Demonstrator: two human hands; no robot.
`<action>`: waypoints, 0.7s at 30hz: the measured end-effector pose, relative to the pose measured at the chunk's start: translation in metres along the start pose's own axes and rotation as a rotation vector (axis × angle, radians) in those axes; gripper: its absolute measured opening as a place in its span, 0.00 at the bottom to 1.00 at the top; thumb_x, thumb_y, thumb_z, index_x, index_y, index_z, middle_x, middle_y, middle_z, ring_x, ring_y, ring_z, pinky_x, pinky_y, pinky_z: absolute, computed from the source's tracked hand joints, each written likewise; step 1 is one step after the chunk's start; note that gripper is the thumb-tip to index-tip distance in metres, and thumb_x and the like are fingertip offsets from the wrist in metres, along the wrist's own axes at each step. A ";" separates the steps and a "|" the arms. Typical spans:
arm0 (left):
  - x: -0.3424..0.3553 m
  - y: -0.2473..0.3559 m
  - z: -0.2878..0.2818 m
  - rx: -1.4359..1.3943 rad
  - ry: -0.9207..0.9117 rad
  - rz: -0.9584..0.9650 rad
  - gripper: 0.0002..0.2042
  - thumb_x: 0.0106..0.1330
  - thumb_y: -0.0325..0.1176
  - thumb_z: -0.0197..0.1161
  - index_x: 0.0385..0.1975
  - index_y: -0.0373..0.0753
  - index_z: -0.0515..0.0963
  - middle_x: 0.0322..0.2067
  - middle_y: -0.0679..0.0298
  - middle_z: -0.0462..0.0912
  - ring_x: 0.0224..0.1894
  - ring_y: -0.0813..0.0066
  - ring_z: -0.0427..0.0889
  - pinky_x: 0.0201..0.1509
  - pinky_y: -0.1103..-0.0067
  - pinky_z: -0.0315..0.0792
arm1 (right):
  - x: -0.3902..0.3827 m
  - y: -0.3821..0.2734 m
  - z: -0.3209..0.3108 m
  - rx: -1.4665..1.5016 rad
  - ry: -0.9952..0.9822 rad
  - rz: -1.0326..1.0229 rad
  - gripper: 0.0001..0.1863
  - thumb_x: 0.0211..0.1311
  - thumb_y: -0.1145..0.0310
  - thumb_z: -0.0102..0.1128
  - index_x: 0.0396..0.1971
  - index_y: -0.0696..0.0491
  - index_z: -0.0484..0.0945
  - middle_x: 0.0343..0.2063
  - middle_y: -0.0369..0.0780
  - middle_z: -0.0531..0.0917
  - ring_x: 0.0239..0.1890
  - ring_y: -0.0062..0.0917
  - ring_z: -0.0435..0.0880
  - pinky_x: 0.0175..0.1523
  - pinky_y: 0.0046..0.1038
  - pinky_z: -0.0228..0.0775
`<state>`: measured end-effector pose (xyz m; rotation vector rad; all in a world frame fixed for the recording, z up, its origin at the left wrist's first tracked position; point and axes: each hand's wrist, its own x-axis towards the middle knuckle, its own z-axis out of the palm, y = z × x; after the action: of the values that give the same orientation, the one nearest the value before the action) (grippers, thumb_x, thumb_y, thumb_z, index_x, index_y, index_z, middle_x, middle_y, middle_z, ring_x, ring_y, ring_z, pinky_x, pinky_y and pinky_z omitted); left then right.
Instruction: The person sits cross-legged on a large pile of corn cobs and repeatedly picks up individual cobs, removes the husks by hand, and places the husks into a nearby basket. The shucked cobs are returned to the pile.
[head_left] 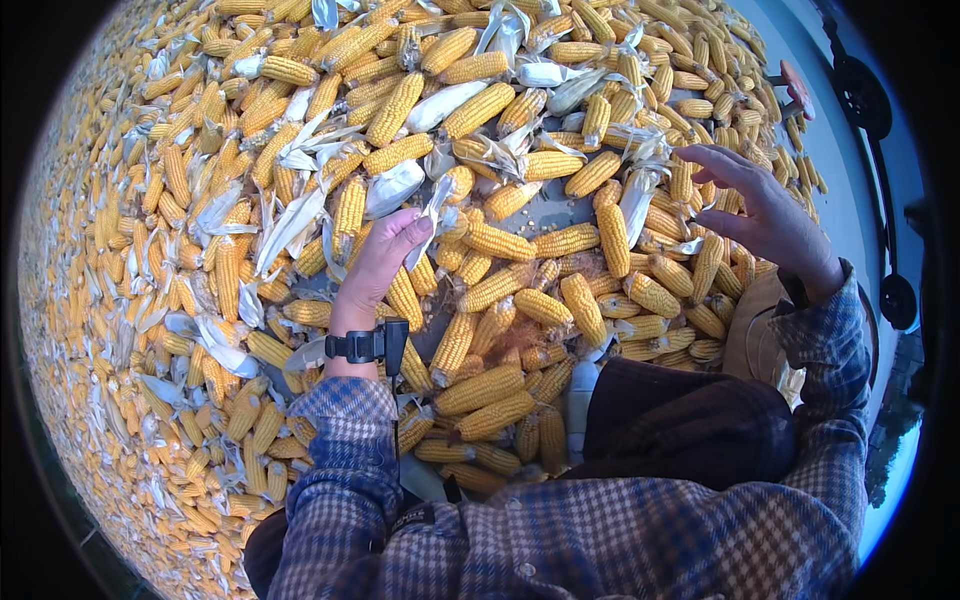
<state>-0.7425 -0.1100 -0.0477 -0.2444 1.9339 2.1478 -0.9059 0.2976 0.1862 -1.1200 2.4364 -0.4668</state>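
My left hand (382,258) is closed in a pinch on a pale, dry corn husk (432,222). An ear of corn (459,182) lies right at the husk's upper end; whether the two are joined I cannot tell. Farther right, my right hand (752,204) hangs over the pile with its fingers curved and apart, nothing between them. Closest to it are bare yellow ears (709,262) and an ear with pale husk leaves (640,195). Between my hands lie several husked cobs (500,241) and a tuft of reddish-brown corn silk (517,340).
Corn ears (130,300) spread widely to the left and far side, mixed with loose husks (294,232). My dark-clothed leg (690,415) lies among the cobs at lower right, beside a tan-brown object (752,325). Beyond the pile, dark wheels (862,95) show at the right.
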 end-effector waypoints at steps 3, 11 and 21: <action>-0.009 0.046 0.019 -0.113 -0.074 0.069 0.17 0.76 0.45 0.61 0.45 0.34 0.82 0.31 0.77 0.77 0.35 0.90 0.70 0.40 0.86 0.66 | 0.074 -0.052 0.067 0.011 -0.035 -0.284 0.55 0.54 0.64 0.77 0.77 0.50 0.50 0.72 0.50 0.64 0.73 0.47 0.64 0.74 0.46 0.62; -0.016 0.086 0.064 -0.052 0.035 0.150 0.15 0.77 0.40 0.59 0.45 0.32 0.83 0.34 0.69 0.84 0.37 0.84 0.78 0.40 0.79 0.73 | 0.132 -0.088 0.169 0.605 0.169 -0.416 0.33 0.56 0.80 0.62 0.65 0.59 0.67 0.51 0.52 0.80 0.55 0.46 0.80 0.62 0.37 0.72; -0.022 0.051 0.065 0.596 0.490 0.086 0.23 0.71 0.55 0.61 0.30 0.37 0.76 0.24 0.52 0.83 0.29 0.52 0.84 0.34 0.62 0.74 | 0.131 -0.033 0.200 1.165 -0.084 0.291 0.12 0.78 0.65 0.50 0.36 0.56 0.76 0.17 0.28 0.68 0.18 0.12 0.64 0.27 0.20 0.63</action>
<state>-0.7341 -0.0515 0.0146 -0.6199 2.7922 1.5396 -0.8625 0.1504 -0.0002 -0.2581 1.6733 -1.4186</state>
